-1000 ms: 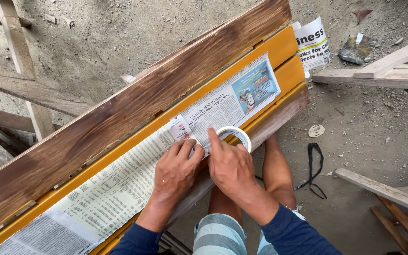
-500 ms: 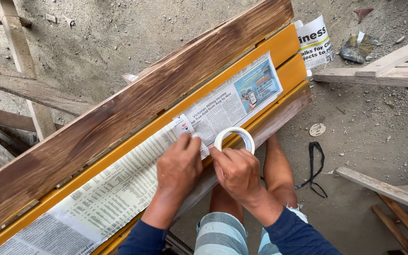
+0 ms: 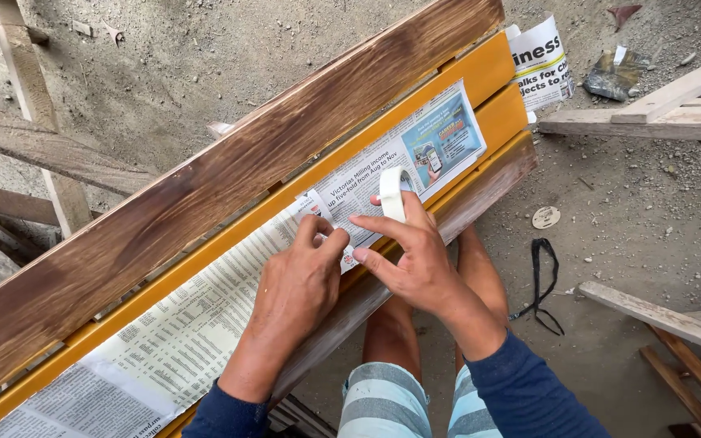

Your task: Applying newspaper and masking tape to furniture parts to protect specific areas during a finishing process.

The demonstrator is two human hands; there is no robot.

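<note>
Head camera, looking straight down at 2 bare hands working on a long wooden piece that runs diagonally from lower left to upper right.

The piece has a dark brown stained plank [image 3: 229, 203] along its far side, an orange painted strip [image 3: 492, 73] in the middle, and a paler worn edge [image 3: 488, 182] nearest the person. Sheets of newspaper [image 3: 180, 341] lie along the orange strip, covering most of its length; the upper right end of the orange shows bare.

The left hand [image 3: 298, 284] lies flat with its fingers pressing down where 2 newspaper sheets meet, holding nothing that can be seen. The right hand [image 3: 415, 259] holds a roll of white masking tape [image 3: 393, 193] upright on its edge, thumb and fingers loosely around it, just beside the left hand, on the paper.

By the look of it, the paper is laid and the taping is part done: a short strip of tape [image 3: 316, 203] sits at the seam, while the paper's long edges seem mostly untaped.

Below are the person's striped shorts [image 3: 387, 401] and bare knees. Sandy ground [image 3: 610, 268] surrounds the work, with loose timber [image 3: 659, 316], a black strap [image 3: 539, 280] and a second folded newspaper [image 3: 541, 61].
</note>
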